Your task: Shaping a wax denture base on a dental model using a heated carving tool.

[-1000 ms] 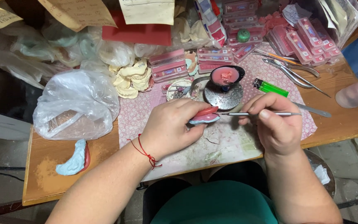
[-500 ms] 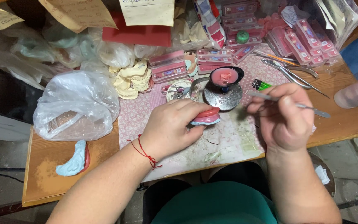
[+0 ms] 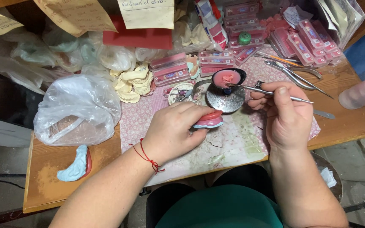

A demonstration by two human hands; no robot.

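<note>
Across the wooden surface (image 3: 351,122), a clear plastic bag (image 3: 74,107) fills the left of the frame. At centre, the left hand (image 3: 176,128) grips a pink wax denture model (image 3: 210,119), steadying it, while the right hand (image 3: 286,114) pinches a thin metal instrument (image 3: 267,91), its tip dipping into the small dish of pink wax (image 3: 226,78).

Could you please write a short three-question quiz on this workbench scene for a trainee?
1. True or false: the tip of the thin metal instrument in the right hand reaches into the small pot of pink wax.
2. What does the left hand hold? A) pliers B) a pink and pale blue dental model C) a green lighter
3. Which wrist wears the red string bracelet?

Key: 1 true; 2 B; 3 the left.
</note>
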